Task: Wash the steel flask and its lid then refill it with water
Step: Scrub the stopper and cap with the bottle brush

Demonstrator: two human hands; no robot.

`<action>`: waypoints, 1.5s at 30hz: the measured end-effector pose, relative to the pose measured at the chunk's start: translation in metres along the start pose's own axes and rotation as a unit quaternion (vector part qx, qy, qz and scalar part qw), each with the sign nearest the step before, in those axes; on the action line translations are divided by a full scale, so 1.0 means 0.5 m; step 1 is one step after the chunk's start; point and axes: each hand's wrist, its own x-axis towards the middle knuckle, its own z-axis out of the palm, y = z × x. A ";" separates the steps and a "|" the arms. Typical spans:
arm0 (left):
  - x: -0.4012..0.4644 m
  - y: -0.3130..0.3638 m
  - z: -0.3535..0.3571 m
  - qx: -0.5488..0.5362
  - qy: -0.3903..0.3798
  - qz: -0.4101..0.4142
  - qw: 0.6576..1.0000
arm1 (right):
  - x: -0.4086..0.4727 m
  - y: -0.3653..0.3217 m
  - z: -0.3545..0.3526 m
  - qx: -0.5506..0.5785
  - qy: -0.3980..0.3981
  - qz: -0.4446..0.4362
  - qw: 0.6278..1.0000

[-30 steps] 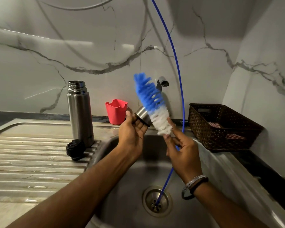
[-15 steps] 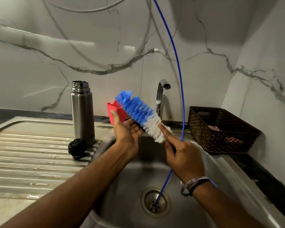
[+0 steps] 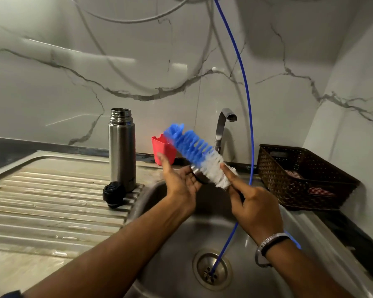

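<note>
The sink [image 3: 177, 250] lies nearest, with a thin blue hose [image 3: 247, 117] running down into its drain [image 3: 211, 268]. Above the basin, the right hand [image 3: 254, 206] is closed around the handle of a bottle brush [image 3: 199, 155], index finger extended along the white bristles. The brush tilts up and to the left, blue bristles at the tip. The left hand [image 3: 181, 181] is partly open, palm up, with a small steel-and-black part against its fingers; whether it is gripped cannot be determined. On the ribbed counter [image 3: 52, 198] to the left, the black lid [image 3: 113, 194] lies just beside the upright, uncapped steel flask [image 3: 122, 151]. Farther back stand a red cup [image 3: 163, 152], the tap [image 3: 223, 125] and a brown basket [image 3: 299, 177].
</note>
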 end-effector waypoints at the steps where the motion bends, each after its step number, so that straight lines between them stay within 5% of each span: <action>1: -0.004 -0.010 0.004 0.011 -0.013 -0.006 1.000 | 0.005 -0.005 0.001 0.009 0.000 -0.004 1.000; 7: 0.027 0.019 -0.003 -0.112 0.015 0.029 0.993 | -0.017 -0.002 0.014 0.043 -0.018 -0.035 0.998; 10: 0.027 0.011 -0.014 -0.056 -0.015 -0.012 0.998 | -0.016 0.000 0.032 0.183 -0.023 0.003 0.983; 14: 0.025 0.001 -0.015 -0.012 -0.036 -0.024 0.999 | 0.008 -0.011 0.034 0.463 -0.077 0.209 0.858; 22: 0.022 0.003 -0.003 -0.086 -0.047 0.038 0.995 | -0.012 -0.023 0.034 0.583 -0.131 0.330 0.731; 24: 0.018 -0.003 0.003 -0.070 -0.037 0.052 0.995 | -0.017 -0.030 0.039 0.579 -0.097 0.319 0.744; 33: -0.031 -0.026 0.016 0.150 -0.071 0.028 0.986 | -0.018 -0.010 0.053 0.264 -0.007 0.138 0.955; 36: -0.040 -0.013 0.010 0.207 -0.077 0.054 0.974 | -0.015 0.008 0.052 0.213 0.019 0.135 0.967; 45: -0.011 0.043 -0.060 0.101 -0.006 0.069 0.992 | -0.002 0.015 0.020 0.191 -0.005 0.153 0.970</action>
